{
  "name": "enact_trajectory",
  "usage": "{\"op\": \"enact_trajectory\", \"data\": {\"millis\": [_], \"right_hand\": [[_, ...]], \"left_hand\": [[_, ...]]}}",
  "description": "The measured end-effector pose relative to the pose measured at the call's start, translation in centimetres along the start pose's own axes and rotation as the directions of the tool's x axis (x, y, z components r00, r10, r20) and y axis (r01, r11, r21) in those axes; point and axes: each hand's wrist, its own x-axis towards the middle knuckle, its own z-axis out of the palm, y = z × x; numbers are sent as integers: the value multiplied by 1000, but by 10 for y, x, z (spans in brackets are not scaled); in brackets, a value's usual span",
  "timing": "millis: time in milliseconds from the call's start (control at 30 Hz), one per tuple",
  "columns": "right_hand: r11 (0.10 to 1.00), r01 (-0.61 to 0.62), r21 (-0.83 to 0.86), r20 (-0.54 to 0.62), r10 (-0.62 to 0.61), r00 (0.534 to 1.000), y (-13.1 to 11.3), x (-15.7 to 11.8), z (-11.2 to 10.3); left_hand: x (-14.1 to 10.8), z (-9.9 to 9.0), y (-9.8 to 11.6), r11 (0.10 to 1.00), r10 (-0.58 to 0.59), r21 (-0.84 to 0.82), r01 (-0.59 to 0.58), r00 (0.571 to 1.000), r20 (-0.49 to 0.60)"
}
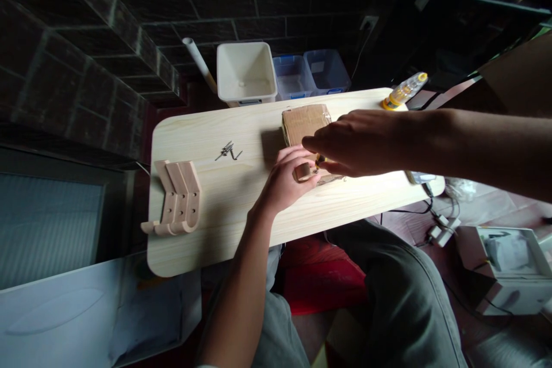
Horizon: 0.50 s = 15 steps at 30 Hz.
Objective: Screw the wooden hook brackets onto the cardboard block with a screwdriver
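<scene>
My left hand (287, 181) is closed around a small wooden hook (303, 172), pressing it against the cardboard box on the table. Only the hook's curled end shows between the fingers. From above, my right hand (338, 144) grips a screwdriver (319, 159) with a yellow and black part showing; the rest is hidden in the fist. Its lower end meets the wood beside my left fingertips, where a small screw seems to stand. Beneath and behind both hands is the cardboard box (305, 121). Several loose screws (228, 151) lie in a pile left of it.
Wooden hooks with drilled holes (181, 198) lie at the left end of the pale table (241, 201). A clear bottle-shaped container with yellow ends (404, 92) is at the back right corner. Behind the table are a white bin (246, 69) and blue-tinted tubs (293, 76).
</scene>
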Motion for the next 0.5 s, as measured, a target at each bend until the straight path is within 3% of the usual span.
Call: {"op": "enact_trajectory", "data": {"millis": [333,500], "right_hand": [[1000,-25,2,7,25,1000,6,5,5],[1000,20,17,-34,-20,999,10,6,11]], "left_hand": [[-2,4,-5,1000,23,-16,-24,998,-56],[-3,-2,-4,995,4,-100,-9,999,-48]]}}
